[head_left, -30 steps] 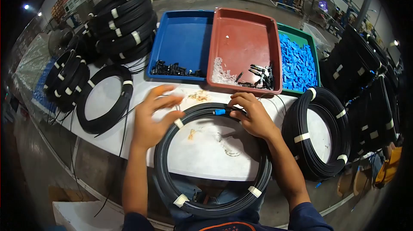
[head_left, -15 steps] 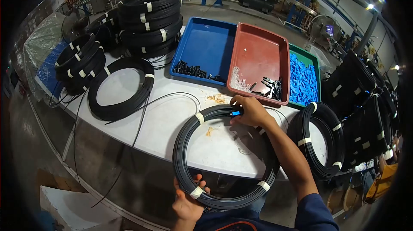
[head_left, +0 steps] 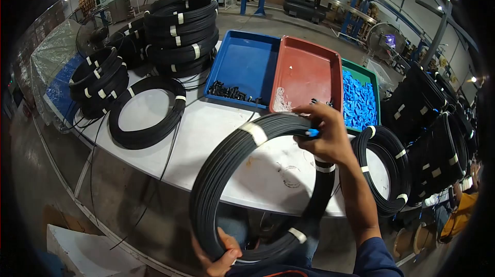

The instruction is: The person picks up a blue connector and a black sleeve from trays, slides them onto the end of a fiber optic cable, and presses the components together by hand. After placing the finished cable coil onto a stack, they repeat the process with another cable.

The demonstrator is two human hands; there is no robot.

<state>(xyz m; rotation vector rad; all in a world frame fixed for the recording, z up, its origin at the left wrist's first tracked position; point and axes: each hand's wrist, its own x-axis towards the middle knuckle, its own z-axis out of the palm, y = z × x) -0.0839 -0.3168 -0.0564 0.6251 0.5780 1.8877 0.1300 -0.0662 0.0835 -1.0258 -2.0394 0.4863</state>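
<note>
A taped coil of black cable (head_left: 203, 194) is held up in front of me, tilted above the front edge of the white table (head_left: 193, 171). My left hand (head_left: 219, 256) grips its lower left part, thumb over the inner edge. At the upper right, my right hand (head_left: 327, 132) is closed around the coil, and a small blue connector (head_left: 312, 132) shows beside its fingers. Pale tape bands (head_left: 254, 133) wrap the coil in several places. The far side of the coil, under the right fingers, is hidden.
Behind stand a blue tray (head_left: 245, 60) with black parts, a red tray (head_left: 309, 71) with clear and black pieces, and a green tray (head_left: 379, 91) holding blue connectors. Stacked coils (head_left: 180, 29) rise at back left. One coil (head_left: 121, 122) lies left, another (head_left: 399, 169) right.
The coil has been lifted off the table and brought closer, both hands still on it. My left hand has moved down and slightly left, my right hand a little to the right.
</note>
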